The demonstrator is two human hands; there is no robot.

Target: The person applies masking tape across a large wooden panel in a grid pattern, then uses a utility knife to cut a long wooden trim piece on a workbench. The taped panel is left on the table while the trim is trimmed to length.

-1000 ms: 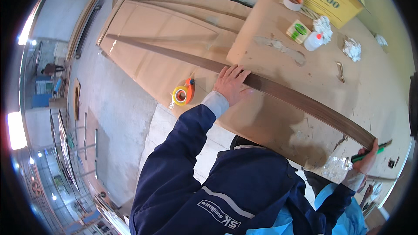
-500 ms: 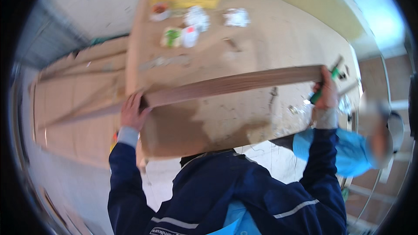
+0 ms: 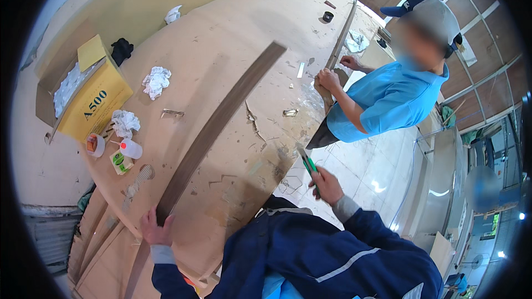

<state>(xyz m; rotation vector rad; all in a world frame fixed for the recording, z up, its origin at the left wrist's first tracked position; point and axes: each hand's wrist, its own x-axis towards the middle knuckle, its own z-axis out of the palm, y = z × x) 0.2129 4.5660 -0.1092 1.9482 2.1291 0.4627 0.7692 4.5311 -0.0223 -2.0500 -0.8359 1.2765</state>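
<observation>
A long, narrow, dark-brown wood-grain strip (image 3: 213, 122) slants across the table, its far end toward the back middle and its near end running past the table's left edge. My left hand (image 3: 156, 228) is closed around that strip near the edge, thumb on one side. Out over the front edge, my right hand (image 3: 328, 186) grips a green-and-black utility knife (image 3: 308, 163), its blade pointing up and away from me. The knife and the strip are well apart.
A co-worker in light blue (image 3: 388, 97) handles another long strip (image 3: 344, 33) at the table's right side. On the brown table (image 3: 233, 39) are a yellow box (image 3: 100, 102), crumpled white paper (image 3: 157, 82), a white bottle (image 3: 131, 148), an orange-filled cup (image 3: 95, 145) and scraps.
My right hand has let go of the strip's right end and drawn back with the knife. The strip now points away from me, left hand still on it. The view has turned right.
</observation>
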